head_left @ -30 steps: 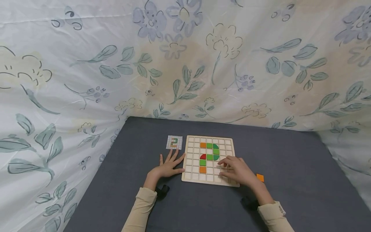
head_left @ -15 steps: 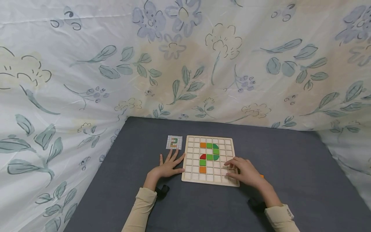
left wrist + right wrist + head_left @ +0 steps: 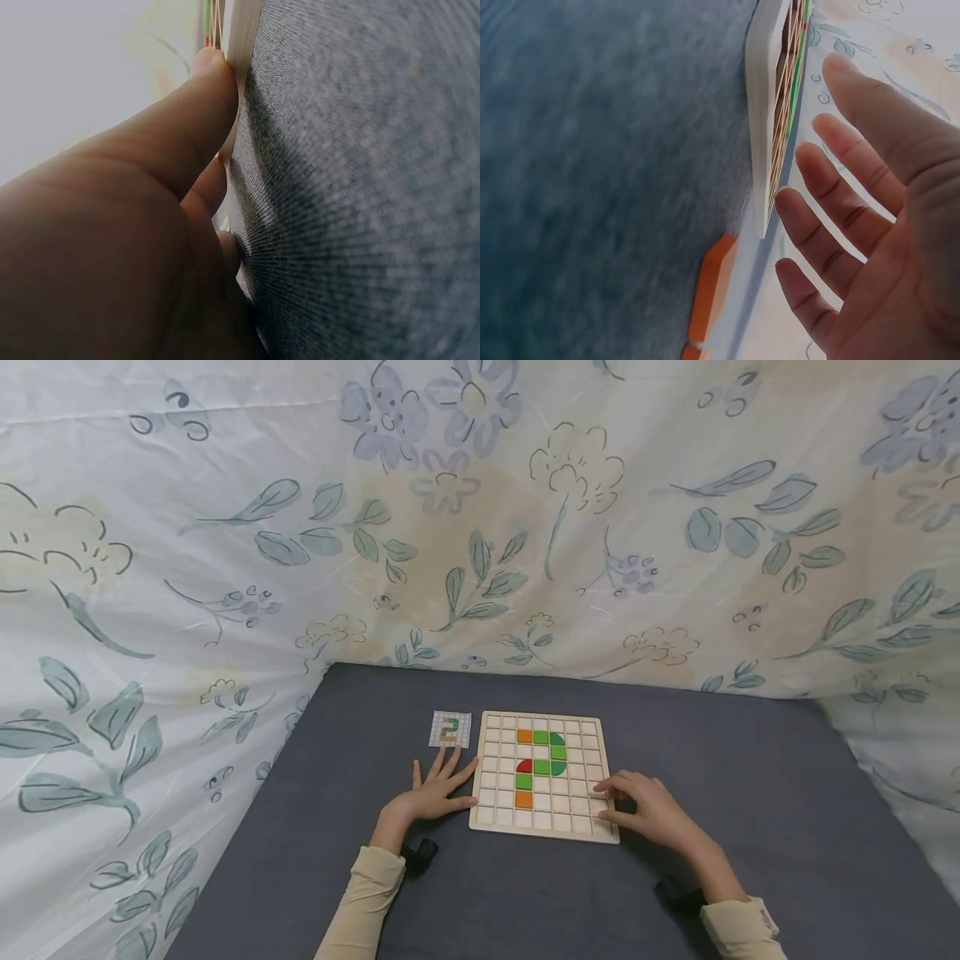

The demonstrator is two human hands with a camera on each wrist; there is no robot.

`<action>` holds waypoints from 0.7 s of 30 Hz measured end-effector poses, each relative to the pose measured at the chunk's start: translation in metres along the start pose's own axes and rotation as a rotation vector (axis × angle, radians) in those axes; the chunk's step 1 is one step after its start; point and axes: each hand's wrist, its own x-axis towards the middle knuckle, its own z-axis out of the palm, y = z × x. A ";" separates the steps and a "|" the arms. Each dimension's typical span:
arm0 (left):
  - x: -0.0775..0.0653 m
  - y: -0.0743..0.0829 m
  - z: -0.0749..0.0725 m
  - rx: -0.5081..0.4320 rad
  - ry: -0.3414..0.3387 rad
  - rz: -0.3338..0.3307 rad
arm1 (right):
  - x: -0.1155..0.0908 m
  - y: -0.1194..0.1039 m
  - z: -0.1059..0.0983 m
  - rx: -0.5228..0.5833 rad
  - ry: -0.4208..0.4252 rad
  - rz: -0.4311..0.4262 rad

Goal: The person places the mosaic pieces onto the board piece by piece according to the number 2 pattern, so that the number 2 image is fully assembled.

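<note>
A wooden grid board (image 3: 525, 833) lies on the dark cloth, seen edge-on in both wrist views. Set in its cells are several green pieces (image 3: 542, 767), a red quarter-round piece (image 3: 524, 767) and two orange squares (image 3: 524, 799). The left hand (image 3: 429, 793) lies with fingers spread at the board's left side; its thumb (image 3: 202, 105) touches the rim in the left wrist view. Over the board's right edge hovers the right hand (image 3: 647, 806), its fingers (image 3: 832, 180) loosely bent and apart, with nothing between them.
A small card (image 3: 450, 729) printed with a coloured figure 2 lies left of the board, just beyond the left fingertips. Two orange blocks (image 3: 712, 289) rest on the cloth in the right wrist view; the head view hides them. Behind hangs a floral curtain (image 3: 480, 527).
The right hand has moved right, from over the board's cells to its right edge, and now covers the loose orange on the cloth. The left hand and the pieces stay put.
</note>
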 end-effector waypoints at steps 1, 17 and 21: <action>0.000 -0.001 0.001 0.002 -0.002 -0.001 | -0.001 0.001 0.000 -0.001 0.002 0.003; -0.003 0.005 -0.004 0.019 0.004 -0.013 | -0.013 0.018 -0.007 -0.005 -0.002 0.071; -0.003 0.005 -0.004 0.017 0.005 -0.013 | -0.018 0.020 -0.010 -0.012 -0.026 0.081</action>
